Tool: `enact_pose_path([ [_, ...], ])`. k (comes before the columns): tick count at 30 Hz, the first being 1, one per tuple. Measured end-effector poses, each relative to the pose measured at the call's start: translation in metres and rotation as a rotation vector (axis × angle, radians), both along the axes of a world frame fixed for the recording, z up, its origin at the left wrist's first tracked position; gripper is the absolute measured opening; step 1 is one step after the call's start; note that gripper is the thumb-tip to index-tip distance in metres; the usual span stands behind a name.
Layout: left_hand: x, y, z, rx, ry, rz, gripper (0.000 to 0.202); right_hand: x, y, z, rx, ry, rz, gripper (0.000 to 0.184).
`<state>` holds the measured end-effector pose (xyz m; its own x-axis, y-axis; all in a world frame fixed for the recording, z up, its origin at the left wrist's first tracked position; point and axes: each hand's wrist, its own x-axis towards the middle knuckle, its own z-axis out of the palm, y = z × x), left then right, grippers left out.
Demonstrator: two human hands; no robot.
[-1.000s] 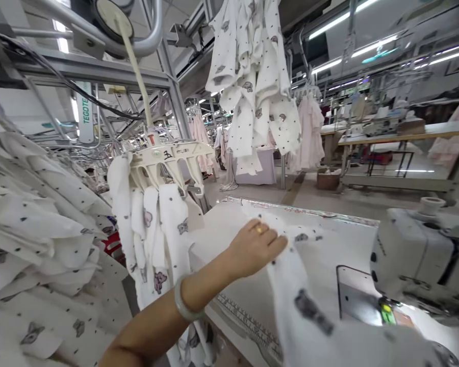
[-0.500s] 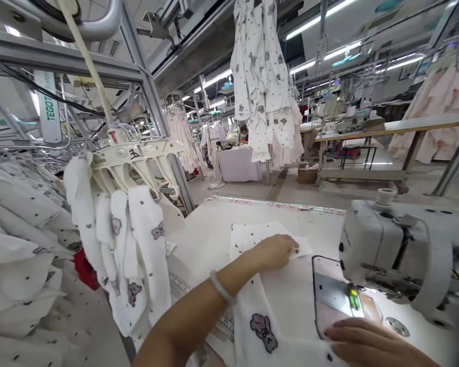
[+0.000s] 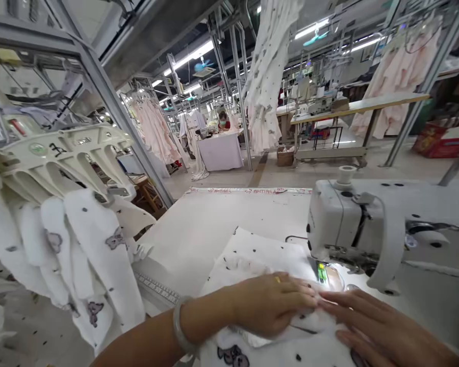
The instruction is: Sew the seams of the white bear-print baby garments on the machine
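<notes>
A white fabric piece [image 3: 258, 245] with small dark dots and a grey animal print lies on the sewing table, its near part bunched up. My left hand [image 3: 273, 303], a pale bangle at its wrist, has bent fingers closed on a fold of this fabric. My right hand [image 3: 382, 321] rests on the cloth with its fingers stretched out and apart. The fingertips of both hands nearly meet just in front of the sewing machine [image 3: 352, 219]. Fabric partly covers the lit needle plate area, where a green-yellow part [image 3: 321, 272] shows.
At left, a cream hanger clamp [image 3: 72, 148] carries several printed white fabric pieces [image 3: 95, 239]. A ruler strip [image 3: 156, 286] runs along the table's left side. Another person [image 3: 224, 122] sits in the background. Pink garments [image 3: 153, 125] hang farther off.
My left hand has come back toward me and to the machine, drawing the fabric with it over the plate. My right hand now touches the fabric beside it. The view has turned right.
</notes>
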<state>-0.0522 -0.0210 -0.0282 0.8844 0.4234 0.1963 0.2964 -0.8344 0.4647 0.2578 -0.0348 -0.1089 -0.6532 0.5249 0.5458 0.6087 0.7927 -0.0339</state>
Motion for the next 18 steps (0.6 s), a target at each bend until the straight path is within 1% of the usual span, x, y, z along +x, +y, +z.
enact_pose_path([
  [2, 0.004, -0.002, -0.001, 0.013, 0.005, -0.022, 0.049, -0.002, -0.001, 0.005, 0.035, -0.045, 0.033, 0.05],
  [5, 0.006, 0.005, -0.004, 0.046, 0.025, -0.03, 0.044, -0.004, -0.003, 0.014, 0.032, -0.07, 0.055, 0.051],
  [10, 0.008, 0.018, -0.007, 0.129, 0.053, -0.145, 0.04, -0.007, -0.003, 0.028, 0.069, -0.058, 0.062, 0.059],
  [18, 0.016, 0.037, -0.004, 0.15, 0.059, -0.125, 0.034, -0.007, 0.003, 0.047, 0.041, -0.04, 0.025, 0.055],
])
